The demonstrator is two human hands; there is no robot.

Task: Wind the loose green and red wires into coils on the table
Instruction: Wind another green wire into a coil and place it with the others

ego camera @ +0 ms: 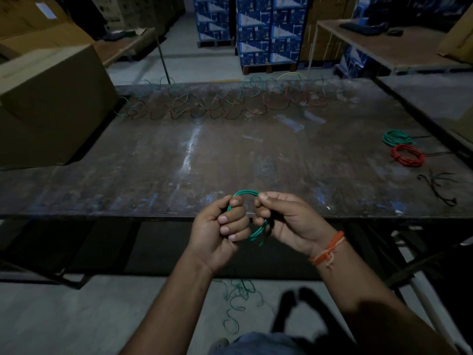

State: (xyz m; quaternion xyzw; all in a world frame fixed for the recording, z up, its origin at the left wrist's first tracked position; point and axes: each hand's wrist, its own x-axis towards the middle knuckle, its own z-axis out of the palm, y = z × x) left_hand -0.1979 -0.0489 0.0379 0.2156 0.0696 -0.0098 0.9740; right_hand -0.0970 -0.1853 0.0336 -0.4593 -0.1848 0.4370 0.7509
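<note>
1. Brown cardboard box [48, 103] sits on the left end of the dark, scuffed wooden table [179, 162].
2. Tangled loose green and red wires [222, 106] lie strung along the table's far edge, from beside the box towards the right.
3. Left hand [220, 231], held over the table's near edge, has its fingers curled round the left side of a small green wire coil [247, 194], thumb pressed on top.
4. Right hand [286, 224] pinches the coil's right side between thumb and curled fingers; an orange thread band [329, 248] circles its wrist.
5. Green slack wire [235, 301] lies in loops on the grey floor beneath the hands.
6. Finished green coil [396, 138] and finished red coil [407, 155] rest near each other on the table's right end, with thin black ties [439, 185] lying nearer its front edge.
</note>
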